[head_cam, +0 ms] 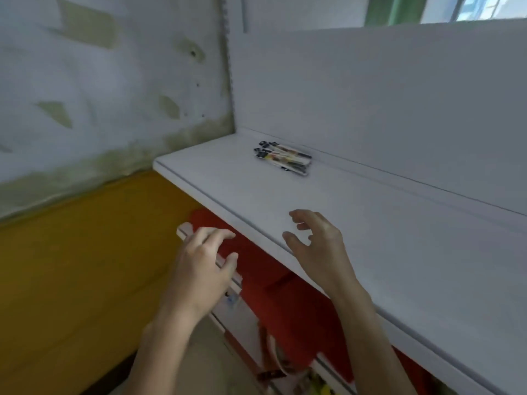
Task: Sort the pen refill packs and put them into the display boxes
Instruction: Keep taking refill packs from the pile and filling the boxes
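A small pile of flat, glossy pen refill packs [282,158] lies on the smooth white shelf [385,252], well beyond the right hand [316,238], whose loosely spread fingers hold nothing. The left hand [202,263], loosely curled and empty, hangs over a lower white ledge [184,228]; contact is unclear.

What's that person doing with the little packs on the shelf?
A person has both hands by a white shelf. A small pile of pen refill packs lies near its back, untouched. The right hand hovers empty above the shelf's front edge. The left hand is lower, at a white rail; whether it grips it is unclear.
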Tool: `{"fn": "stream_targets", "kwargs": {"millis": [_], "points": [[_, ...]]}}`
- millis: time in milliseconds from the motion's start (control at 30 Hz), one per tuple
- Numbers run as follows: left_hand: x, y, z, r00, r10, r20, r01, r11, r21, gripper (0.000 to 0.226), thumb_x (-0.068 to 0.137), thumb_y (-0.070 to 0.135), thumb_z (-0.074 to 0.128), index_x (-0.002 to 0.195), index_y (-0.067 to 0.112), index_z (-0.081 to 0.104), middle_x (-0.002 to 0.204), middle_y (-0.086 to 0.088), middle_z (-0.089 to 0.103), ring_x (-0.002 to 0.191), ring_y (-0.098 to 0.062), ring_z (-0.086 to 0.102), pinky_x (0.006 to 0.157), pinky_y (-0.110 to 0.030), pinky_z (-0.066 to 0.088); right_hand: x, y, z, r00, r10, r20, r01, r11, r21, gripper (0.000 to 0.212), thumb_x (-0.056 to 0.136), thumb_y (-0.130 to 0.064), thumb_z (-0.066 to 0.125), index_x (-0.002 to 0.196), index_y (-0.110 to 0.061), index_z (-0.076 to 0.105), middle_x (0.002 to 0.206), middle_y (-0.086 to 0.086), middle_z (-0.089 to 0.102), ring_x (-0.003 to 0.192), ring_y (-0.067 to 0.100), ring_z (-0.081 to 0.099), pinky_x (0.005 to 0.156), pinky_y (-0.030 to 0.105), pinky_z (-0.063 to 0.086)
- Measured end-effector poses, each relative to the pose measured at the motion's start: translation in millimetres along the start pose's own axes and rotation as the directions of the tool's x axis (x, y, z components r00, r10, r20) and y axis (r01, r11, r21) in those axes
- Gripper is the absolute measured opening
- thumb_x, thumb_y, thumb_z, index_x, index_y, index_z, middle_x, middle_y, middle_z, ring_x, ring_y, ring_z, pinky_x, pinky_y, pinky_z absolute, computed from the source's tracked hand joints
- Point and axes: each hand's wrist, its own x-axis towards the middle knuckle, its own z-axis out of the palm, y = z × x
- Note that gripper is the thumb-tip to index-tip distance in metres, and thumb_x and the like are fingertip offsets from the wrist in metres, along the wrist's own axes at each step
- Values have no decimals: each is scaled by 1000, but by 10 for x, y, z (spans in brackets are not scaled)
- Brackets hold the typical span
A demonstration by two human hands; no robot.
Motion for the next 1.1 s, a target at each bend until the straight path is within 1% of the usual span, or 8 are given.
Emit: {"fn": "stream_targets", "kwargs": {"millis": [167,367,500,667,833,933,1033,1100], "points": [[298,-486,-2,999,-50,-14,49,997,-66,32,90,24,57,121,23,55,124,14,44,107,8,35,75,1,28,391,-97,486,1000,16,26,-16,1000,-5,35,87,-19,61,121,-22,55,112,-9,55,100,6,52,82,20,41],[1031,-733,249,998,15,55,-6,988,-151,30,92,26,52,122,25,54,123,15,45,119,-2,39,94,-15,29,1088,8,761,999,50,12,-49,997,-67,38,88,-22,59,125,-20,51,117,-5,55,98,5,49,81,18,37],[1596,-912,365,994,48,97,-31,986,-166,31,92,28,52,122,26,53,124,14,44,119,-3,38,92,-14,28,1608,53,904,995,101,-3,-101,989,-110,40,89,-25,58,127,-20,48,122,-4,53,106,8,49,90,22,39],[2151,-1194,515,989,27,148,7,975,-221,30,91,26,54,122,26,54,125,9,48,118,-8,44,95,-19,34,2133,153,1035,976,198,87,-170,950,-263,45,90,-29,55,133,-22,43,136,-4,45,122,11,42,93,19,30],[2683,-1274,848,933,145,329,-17,932,-362,29,91,25,54,120,25,53,116,9,54,102,-5,49,87,-16,38,2469,410,1039,954,294,-61,-296,884,-363,50,88,-23,58,136,-18,42,143,0,40,129,16,38,105,26,28],[2975,-1311,986,880,233,414,-43,907,-420,29,91,24,54,121,25,53,117,9,53,100,-3,49,84,-14,36,2643,517,1092,916,336,-218,-400,802,-443,50,86,-19,58,134,-18,43,141,3,42,128,19,38,103,33,35],[3247,-1368,1070,832,296,470,-64,891,-449,32,91,24,55,123,21,53,121,5,54,100,-4,49,84,-15,37,2778,534,1162,862,460,-212,-486,633,-603,62,87,-24,52,143,-25,25,151,0,26,136,23,23,104,40,28],[3386,-1410,1111,803,302,514,-32,883,-469,33,91,24,54,124,18,53,123,4,54,99,-4,49,82,-16,36,2835,496,1229,825,509,-246,-533,554,-640,55,88,-24,49,140,-31,31,145,-3,36,130,24,28,99,42,28]]}}
